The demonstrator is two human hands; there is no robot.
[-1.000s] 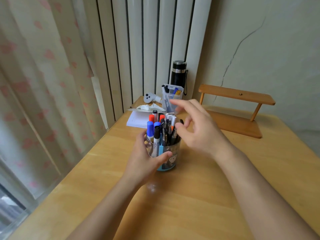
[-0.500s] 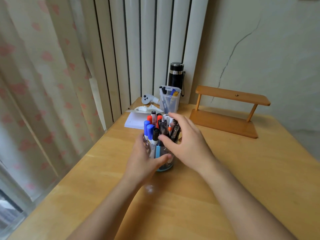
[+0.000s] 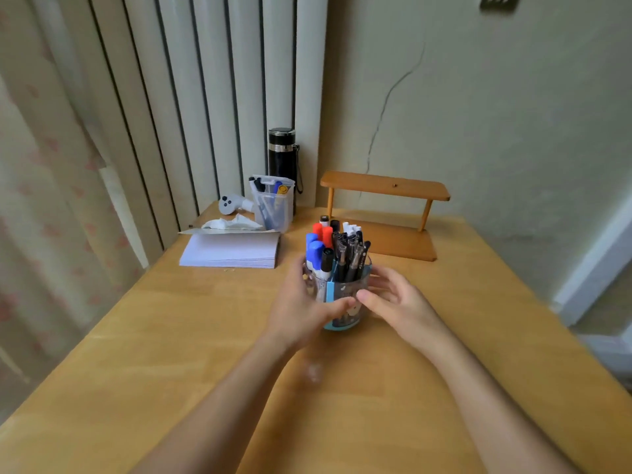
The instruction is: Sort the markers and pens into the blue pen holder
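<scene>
Pale wood fills the lower frame: a table (image 3: 143, 354) set against a cream wall with a thin crack, white vertical slats and a patterned curtain at the upper left. At centre stands the blue pen holder (image 3: 345, 313), a clear round cup with a blue base and divider, upright on the table. It is packed with markers (image 3: 316, 249) capped blue, red and black on its left side and dark pens (image 3: 349, 256) on its right, all standing upright.

Both hands cup the holder. The left hand (image 3: 301, 309) wraps its left side, fingers curled around the far wall and thumb laid across the front. The right hand (image 3: 398, 301) sits at its right side, fingers loosely curved and slightly spread, thumb tip touching the front wall beside the left thumb.

Behind, toward the upper middle, a stack of paper (image 3: 229, 249) lies flat with a crumpled tissue (image 3: 232, 222) at its far edge. Just beyond are a clear bin (image 3: 273, 206) holding more pens, a white controller (image 3: 229, 204), a black bottle (image 3: 282, 153) and, to the right, a small wooden shelf (image 3: 384, 189).
</scene>
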